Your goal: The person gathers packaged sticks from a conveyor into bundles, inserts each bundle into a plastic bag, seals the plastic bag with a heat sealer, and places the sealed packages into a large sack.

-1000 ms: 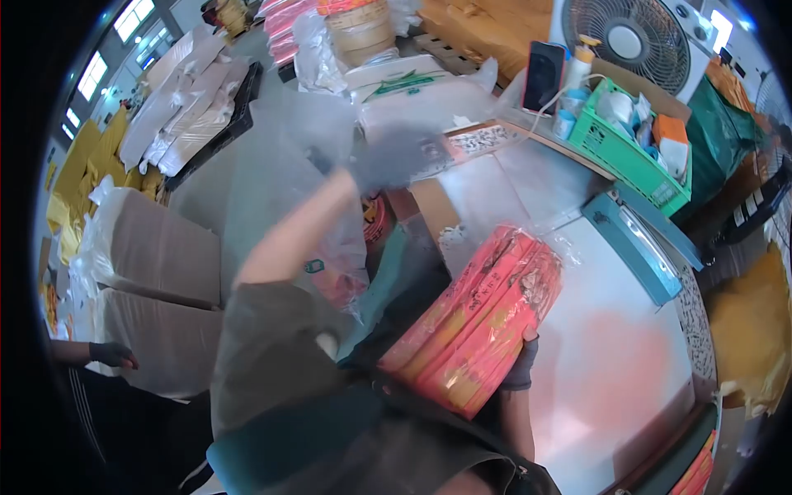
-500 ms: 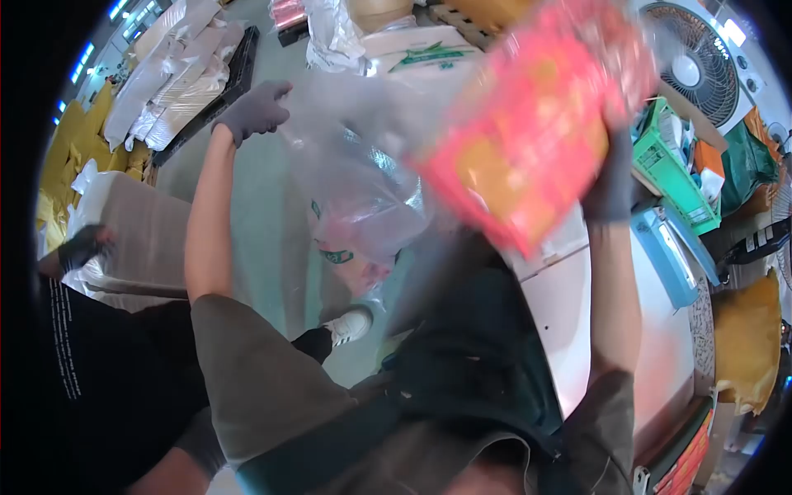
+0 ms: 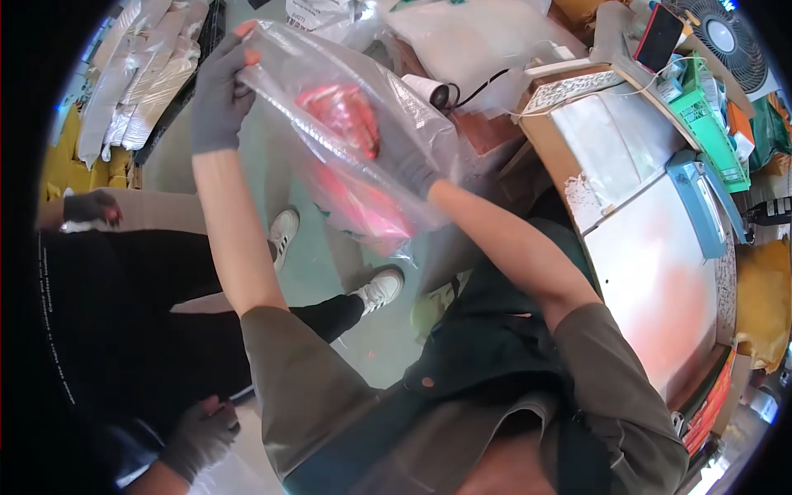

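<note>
My left hand (image 3: 223, 99), in a grey glove with bare fingertips, pinches the upper left edge of a large clear plastic bag (image 3: 305, 124). Inside the bag's mouth is my right hand (image 3: 406, 158), seen through the film; its fingers are blurred. Beside it a red wrapped packet (image 3: 342, 118) shows through the plastic. More pink and red packets (image 3: 363, 206) lie lower in the bag, which hangs above the green floor.
At the left stands a co-worker in black (image 3: 107, 313), both gloved hands visible. A white worktable (image 3: 652, 280) at the right bears a blue metal tool (image 3: 697, 202). Behind are a green crate (image 3: 709, 124), a phone (image 3: 659, 38) and a fan (image 3: 722, 37).
The red packet has moved left from above the worktable into the bag, along with my right hand. My left hand, open before, now grips the bag's edge. The view has shifted.
</note>
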Demonstrator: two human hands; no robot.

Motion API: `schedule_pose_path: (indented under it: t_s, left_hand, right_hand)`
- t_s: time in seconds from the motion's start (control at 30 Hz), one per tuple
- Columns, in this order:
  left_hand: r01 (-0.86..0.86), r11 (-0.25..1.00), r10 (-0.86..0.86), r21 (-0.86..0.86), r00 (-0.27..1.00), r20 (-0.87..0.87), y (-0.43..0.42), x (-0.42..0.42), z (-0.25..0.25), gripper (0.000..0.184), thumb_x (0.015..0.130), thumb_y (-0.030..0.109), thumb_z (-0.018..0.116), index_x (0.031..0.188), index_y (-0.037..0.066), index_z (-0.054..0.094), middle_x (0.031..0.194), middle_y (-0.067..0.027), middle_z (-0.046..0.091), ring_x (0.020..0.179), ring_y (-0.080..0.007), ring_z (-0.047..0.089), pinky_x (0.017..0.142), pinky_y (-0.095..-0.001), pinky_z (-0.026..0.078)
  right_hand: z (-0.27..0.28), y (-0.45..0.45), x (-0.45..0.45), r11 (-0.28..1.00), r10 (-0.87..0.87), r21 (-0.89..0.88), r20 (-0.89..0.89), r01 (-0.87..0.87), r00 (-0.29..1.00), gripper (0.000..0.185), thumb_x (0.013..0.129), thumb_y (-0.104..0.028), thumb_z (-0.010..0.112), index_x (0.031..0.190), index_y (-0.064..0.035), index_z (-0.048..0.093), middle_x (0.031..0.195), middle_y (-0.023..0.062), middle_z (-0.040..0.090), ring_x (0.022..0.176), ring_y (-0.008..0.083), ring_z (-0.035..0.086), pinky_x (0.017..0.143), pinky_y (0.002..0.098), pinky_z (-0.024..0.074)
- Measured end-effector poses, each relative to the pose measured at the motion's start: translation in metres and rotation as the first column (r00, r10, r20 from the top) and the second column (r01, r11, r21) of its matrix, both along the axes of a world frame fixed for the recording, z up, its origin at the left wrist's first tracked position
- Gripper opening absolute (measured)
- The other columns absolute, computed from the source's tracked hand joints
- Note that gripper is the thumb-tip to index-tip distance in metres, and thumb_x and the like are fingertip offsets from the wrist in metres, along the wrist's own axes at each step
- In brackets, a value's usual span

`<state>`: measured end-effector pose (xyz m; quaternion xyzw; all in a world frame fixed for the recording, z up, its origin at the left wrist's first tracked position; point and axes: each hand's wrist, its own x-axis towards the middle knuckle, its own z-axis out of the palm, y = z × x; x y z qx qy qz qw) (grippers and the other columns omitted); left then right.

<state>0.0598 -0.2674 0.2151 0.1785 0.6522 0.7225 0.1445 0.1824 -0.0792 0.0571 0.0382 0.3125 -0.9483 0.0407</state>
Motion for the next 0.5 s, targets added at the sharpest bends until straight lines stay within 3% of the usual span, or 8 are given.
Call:
schedule_pose_path:
  t_s: [0.07, 0.13, 0.2, 0.3, 0.4, 0.43, 0.47, 0.5]
  left_hand:
    - [-0.025, 0.988, 0.032, 0.152, 0.999, -0.044, -0.016, 0.021, 0.007, 0.044, 0.084, 0.007, 0.056, 0.127, -0.001, 0.051, 0.107, -0.0076, 0.058, 0.087, -0.0104, 0.054, 0.076, -0.0236, 0.043]
    - [-0.046, 0.978, 0.084, 0.203, 0.979, -0.183, -0.036, 0.05, 0.013, 0.036, 0.086, 0.005, 0.055, 0.122, 0.0, 0.055, 0.129, -0.0166, 0.051, 0.115, -0.0215, 0.051, 0.098, -0.0335, 0.039]
    - [-0.107, 0.987, 0.15, 0.118, 0.867, -0.475, -0.051, 0.072, 0.021, 0.033, 0.085, 0.002, 0.056, 0.118, -0.001, 0.058, 0.14, -0.0216, 0.043, 0.13, -0.0307, 0.043, 0.108, -0.0406, 0.031]
    - [-0.291, 0.956, 0.178, 0.018, 0.531, -0.828, -0.062, 0.079, 0.023, 0.039, 0.082, 0.004, 0.059, 0.12, 0.0, 0.057, 0.14, -0.0213, 0.044, 0.13, -0.0305, 0.043, 0.109, -0.0383, 0.028]
    - [-0.275, 0.949, 0.314, 0.155, 0.768, -0.558, -0.047, 0.083, 0.032, 0.053, 0.079, 0.013, 0.059, 0.13, 0.0, 0.053, 0.139, -0.0187, 0.046, 0.128, -0.0226, 0.044, 0.108, -0.0291, 0.028]
    - [-0.275, 0.949, 0.308, 0.153, 0.912, -0.272, -0.034, 0.076, 0.032, 0.058, 0.077, 0.017, 0.057, 0.133, 0.0, 0.051, 0.137, -0.0162, 0.047, 0.129, -0.0229, 0.042, 0.107, -0.027, 0.028]
    - [-0.301, 0.953, 0.301, 0.039, 0.924, -0.237, -0.026, 0.064, 0.017, 0.06, 0.076, 0.018, 0.058, 0.133, 0.0, 0.051, 0.138, -0.0123, 0.047, 0.108, -0.0158, 0.053, 0.09, -0.0234, 0.041]
    - [-0.309, 0.95, 0.314, 0.055, 0.929, -0.195, -0.028, 0.047, 0.005, 0.056, 0.078, 0.013, 0.059, 0.132, 0.0, 0.051, 0.122, -0.0076, 0.05, 0.093, -0.011, 0.05, 0.077, -0.0209, 0.038]
  right_hand:
    - [-0.04, -0.021, -0.002, 0.822, -0.024, 0.549, -0.239, 0.155, 0.971, 0.067, 0.078, -0.039, 0.069, 0.13, -0.0031, 0.045, 0.125, 0.0117, 0.055, 0.114, 0.0236, 0.053, 0.097, 0.035, 0.0432]
    - [-0.047, -0.036, -0.003, 0.434, 0.109, 0.867, -0.321, 0.245, 0.941, 0.068, 0.077, -0.038, 0.069, 0.13, -0.0026, 0.046, 0.127, 0.0152, 0.054, 0.116, 0.0286, 0.054, 0.098, 0.0374, 0.0421]
    - [-0.021, -0.043, -0.006, 0.001, 0.263, 0.975, -0.215, 0.222, 0.941, 0.062, 0.08, -0.038, 0.066, 0.127, -0.0012, 0.05, 0.127, 0.0181, 0.054, 0.116, 0.0314, 0.053, 0.099, 0.0388, 0.041]
    - [0.006, -0.047, -0.005, -0.184, 0.322, 0.979, -0.02, 0.083, 0.947, 0.053, 0.081, -0.037, 0.062, 0.121, -0.0013, 0.057, 0.123, 0.0205, 0.057, 0.116, 0.0352, 0.053, 0.099, 0.0393, 0.0408]
    - [0.015, -0.046, -0.026, -0.266, 0.352, 0.959, 0.191, -0.098, 0.916, 0.046, 0.079, -0.035, 0.061, 0.114, -0.0039, 0.063, 0.118, 0.019, 0.061, 0.114, 0.0347, 0.055, 0.098, 0.0404, 0.0412]
    - [0.001, -0.039, -0.036, -0.15, 0.388, 0.976, 0.206, -0.159, 0.898, 0.042, 0.082, -0.035, 0.059, 0.112, -0.0061, 0.065, 0.115, 0.0157, 0.063, 0.108, 0.0329, 0.059, 0.096, 0.0415, 0.0427]
    - [0.019, -0.032, -0.032, -0.219, 0.439, 0.97, 0.193, -0.104, 0.877, 0.04, 0.084, -0.034, 0.058, 0.112, -0.006, 0.065, 0.114, 0.0146, 0.064, 0.107, 0.0318, 0.06, 0.094, 0.0402, 0.0446]
    - [0.055, -0.019, -0.024, -0.282, 0.488, 0.958, 0.182, -0.043, 0.854, 0.038, 0.086, -0.032, 0.057, 0.112, -0.0059, 0.065, 0.113, 0.0135, 0.064, 0.106, 0.0306, 0.061, 0.092, 0.0389, 0.0466]
